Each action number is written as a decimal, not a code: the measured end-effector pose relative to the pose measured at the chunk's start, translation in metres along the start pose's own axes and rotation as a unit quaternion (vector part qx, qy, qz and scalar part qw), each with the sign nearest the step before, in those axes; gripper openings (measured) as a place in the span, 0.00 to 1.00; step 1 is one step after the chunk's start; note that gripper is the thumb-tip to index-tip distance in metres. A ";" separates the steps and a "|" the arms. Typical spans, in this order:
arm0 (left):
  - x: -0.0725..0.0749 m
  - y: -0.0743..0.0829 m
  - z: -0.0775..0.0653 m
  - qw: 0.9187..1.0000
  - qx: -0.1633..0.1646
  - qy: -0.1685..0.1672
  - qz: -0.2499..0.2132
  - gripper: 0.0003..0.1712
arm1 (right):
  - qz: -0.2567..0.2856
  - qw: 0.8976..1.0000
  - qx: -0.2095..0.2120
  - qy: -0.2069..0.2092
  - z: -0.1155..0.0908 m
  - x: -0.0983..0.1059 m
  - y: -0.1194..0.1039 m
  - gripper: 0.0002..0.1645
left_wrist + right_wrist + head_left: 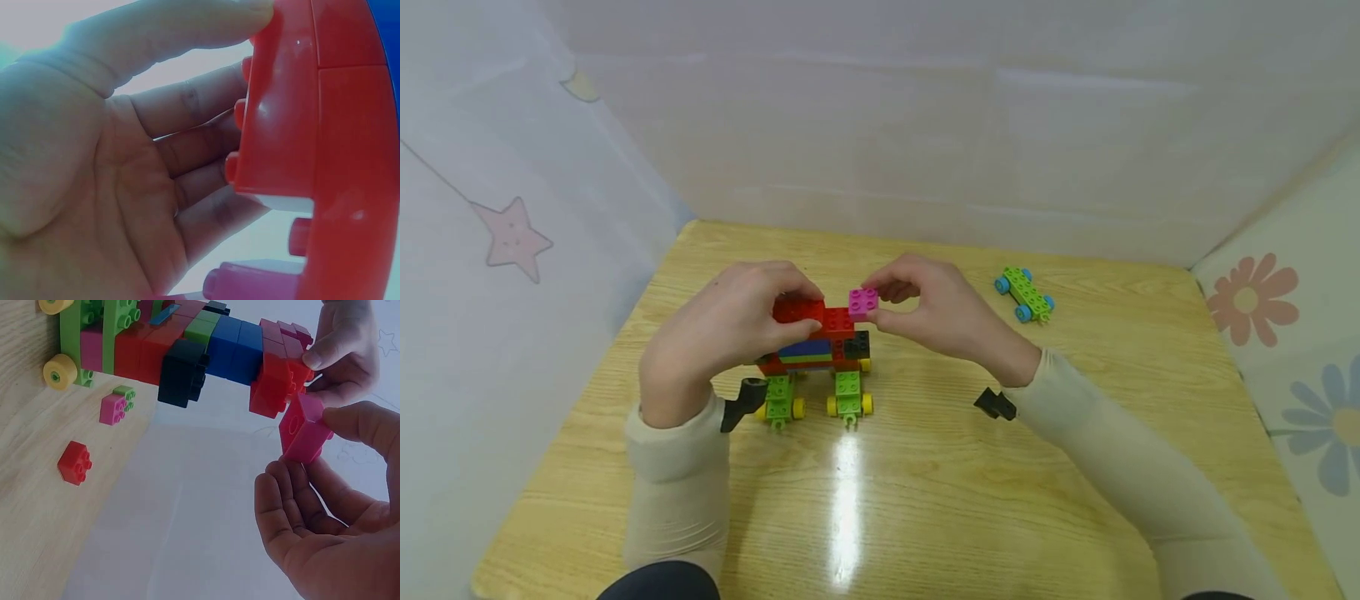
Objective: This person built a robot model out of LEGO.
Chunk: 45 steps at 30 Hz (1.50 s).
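Note:
Near the middle of the table stands a stacked toy-brick build with a blue layer, a black brick jutting from its side, and green wheeled bases with yellow wheels. My left hand holds the red brick on top between thumb and fingers. With thumb and fingertips my right hand pinches a pink brick, studs up in the head view. That brick is tilted in the right wrist view, right at the end of the red top layer.
A green wheeled base with blue wheels stands at the back right. Behind the build, the right wrist view shows a loose red brick, a pink brick and a green brick on the table. Fabric walls border the table.

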<state>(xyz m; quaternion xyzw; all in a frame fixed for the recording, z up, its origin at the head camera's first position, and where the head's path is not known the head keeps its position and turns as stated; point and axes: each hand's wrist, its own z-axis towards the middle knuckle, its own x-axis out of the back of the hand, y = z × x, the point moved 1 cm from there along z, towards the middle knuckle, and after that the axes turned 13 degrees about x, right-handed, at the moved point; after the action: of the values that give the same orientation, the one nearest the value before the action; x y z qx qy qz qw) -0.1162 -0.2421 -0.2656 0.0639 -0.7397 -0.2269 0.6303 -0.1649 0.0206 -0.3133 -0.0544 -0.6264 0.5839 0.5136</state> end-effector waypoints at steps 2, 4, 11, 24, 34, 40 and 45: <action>-0.001 0.000 0.000 1.000 -0.001 -0.001 0.000 0.10 | 0.004 1.000 0.000 -0.005 0.001 -0.002 0.000 0.21; -0.001 0.000 0.001 1.000 -0.002 -0.001 0.001 0.10 | 0.006 1.000 0.000 -0.007 0.001 -0.004 -0.001 0.20; -0.001 0.000 0.001 1.000 -0.007 -0.001 0.000 0.10 | 0.000 1.000 0.011 -0.013 0.002 -0.005 -0.001 0.19; -0.002 -0.002 -0.001 1.000 -0.008 0.001 -0.006 0.09 | -0.071 0.995 0.045 -0.050 0.009 -0.006 -0.007 0.20; -0.001 -0.002 0.001 1.000 -0.007 0.001 -0.005 0.09 | -0.105 0.990 0.067 -0.069 0.013 -0.002 -0.013 0.20; -0.001 -0.003 0.002 1.000 -0.002 0.000 -0.005 0.10 | -0.108 0.989 0.067 -0.075 0.016 -0.001 -0.013 0.20; -0.001 -0.005 0.002 1.000 0.003 -0.001 -0.008 0.10 | -0.105 0.990 0.059 -0.076 0.017 -0.002 -0.011 0.20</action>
<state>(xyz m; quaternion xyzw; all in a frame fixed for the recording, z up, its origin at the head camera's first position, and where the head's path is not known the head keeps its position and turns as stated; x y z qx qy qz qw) -0.1192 -0.2454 -0.2683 0.0713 -0.7407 -0.2297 0.6273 -0.1704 0.0045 -0.3023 0.0866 -0.6299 0.5655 0.5252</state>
